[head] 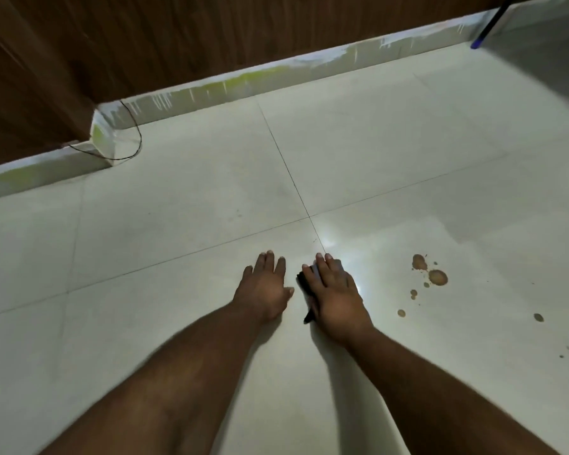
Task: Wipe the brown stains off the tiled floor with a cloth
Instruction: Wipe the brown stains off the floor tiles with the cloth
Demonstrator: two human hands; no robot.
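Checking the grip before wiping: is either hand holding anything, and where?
The right hand presses flat on a dark cloth, covering most of it. The left hand rests bare on the pale tiled floor.

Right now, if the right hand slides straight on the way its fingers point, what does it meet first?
Likely nothing: the right hand, flat on the dark cloth, points up-left along bare tiled floor; the wall skirting is first in line. The brown stains lie off to its right.
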